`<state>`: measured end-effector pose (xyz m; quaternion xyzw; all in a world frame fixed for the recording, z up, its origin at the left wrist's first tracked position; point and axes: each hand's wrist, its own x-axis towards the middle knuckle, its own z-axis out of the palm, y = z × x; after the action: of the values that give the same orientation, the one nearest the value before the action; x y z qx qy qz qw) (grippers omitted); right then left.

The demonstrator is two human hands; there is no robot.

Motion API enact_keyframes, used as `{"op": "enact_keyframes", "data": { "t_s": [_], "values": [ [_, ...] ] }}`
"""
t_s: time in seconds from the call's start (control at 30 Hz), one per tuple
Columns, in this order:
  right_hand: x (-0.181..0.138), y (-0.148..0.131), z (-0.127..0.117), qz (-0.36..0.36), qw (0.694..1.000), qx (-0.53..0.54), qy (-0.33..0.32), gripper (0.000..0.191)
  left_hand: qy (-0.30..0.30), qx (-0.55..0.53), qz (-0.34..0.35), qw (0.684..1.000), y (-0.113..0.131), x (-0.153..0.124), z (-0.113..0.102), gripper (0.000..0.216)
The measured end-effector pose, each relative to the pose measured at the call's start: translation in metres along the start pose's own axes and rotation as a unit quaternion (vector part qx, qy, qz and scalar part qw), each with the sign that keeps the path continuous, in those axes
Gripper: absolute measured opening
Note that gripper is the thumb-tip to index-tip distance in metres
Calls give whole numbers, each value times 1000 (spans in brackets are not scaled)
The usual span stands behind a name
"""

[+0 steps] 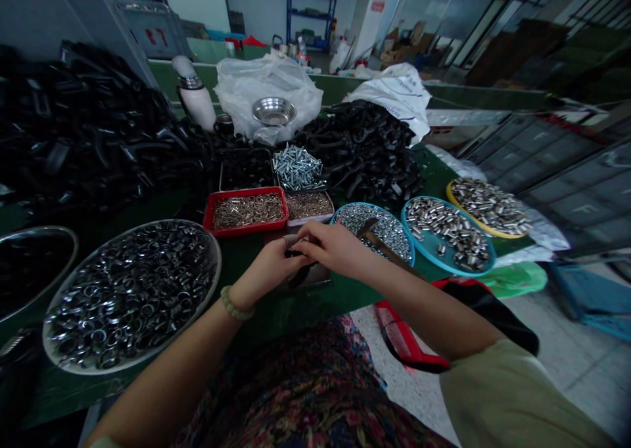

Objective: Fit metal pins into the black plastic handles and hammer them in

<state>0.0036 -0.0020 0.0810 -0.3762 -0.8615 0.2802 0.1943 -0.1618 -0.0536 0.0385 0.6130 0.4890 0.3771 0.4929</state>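
My left hand (271,268) and my right hand (331,246) meet over the front edge of the green table (256,316). Both have their fingers pinched together around a small dark part (296,254) with a metal ring at its top. The part is mostly hidden by the fingers. Just behind the hands lie a red tray of thin pins (245,211) and a small white tray of brownish bits (309,206). A hammer (379,241) rests across a blue plate of small screws (382,228) right of my right hand.
A large round tray of metal rings (131,290) sits front left. Blue (446,238) and yellow (488,205) plates of metal sleeves lie right. Black plastic parts pile up left (79,139) and behind (365,149). A thermos (196,93) and steel bowl (273,110) stand farther back.
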Motion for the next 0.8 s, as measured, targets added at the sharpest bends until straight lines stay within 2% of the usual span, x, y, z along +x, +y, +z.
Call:
{"op": "enact_keyframes", "data": {
  "t_s": [0.07, 0.13, 0.17, 0.2, 0.27, 0.33, 0.4, 0.43, 0.5, 0.57, 0.6, 0.63, 0.7, 0.77, 0.8],
  "values": [
    [30, 24, -11, -24, 998, -47, 17, 24, -5, -50, -27, 998, 3, 4, -8, 30],
    [62, 62, -21, 17, 980, -168, 108, 26, 36, -72, -37, 996, 8, 4, -18, 32],
    [77, 83, -26, 42, 963, -237, 123, 28, 53, -60, -35, 996, 10, 2, -24, 32],
    [90, 103, -30, 51, 951, -281, 123, 29, 58, -28, -26, 998, 13, -1, -29, 30],
    [110, 136, -38, 46, 945, -302, 118, 30, 65, 90, 11, 994, 18, -9, -39, 26],
    [123, 156, -46, 24, 951, -287, 115, 28, 103, 232, 60, 965, 22, -16, -46, 21],
    [129, 160, -53, 7, 953, -276, 123, 28, 149, 313, 95, 933, 23, -22, -48, 19],
    [129, 157, -56, 4, 953, -267, 146, 30, 159, 317, 94, 930, 23, -24, -49, 19],
    [120, 141, -55, 3, 949, -197, 245, 34, 148, 272, 66, 949, 21, -27, -47, 18],
    [97, 112, -45, 6, 937, -39, 346, 33, 119, 206, 35, 971, 19, -27, -43, 19],
    [80, 94, -36, 8, 932, 62, 358, 30, 101, 178, 26, 978, 18, -26, -41, 20],
    [61, 76, -26, 15, 937, 150, 314, 29, 82, 155, 20, 984, 17, -26, -39, 21],
    [22, 39, -2, 47, 945, 272, 175, 37, 47, 120, 7, 992, 15, -26, -34, 23],
    [-10, 11, 20, 103, 934, 337, 63, 43, 24, 101, -2, 995, 12, -27, -30, 25],
    [-20, 1, 28, 133, 923, 359, 34, 45, 17, 99, -3, 995, 11, -28, -27, 25]
  ]
}}
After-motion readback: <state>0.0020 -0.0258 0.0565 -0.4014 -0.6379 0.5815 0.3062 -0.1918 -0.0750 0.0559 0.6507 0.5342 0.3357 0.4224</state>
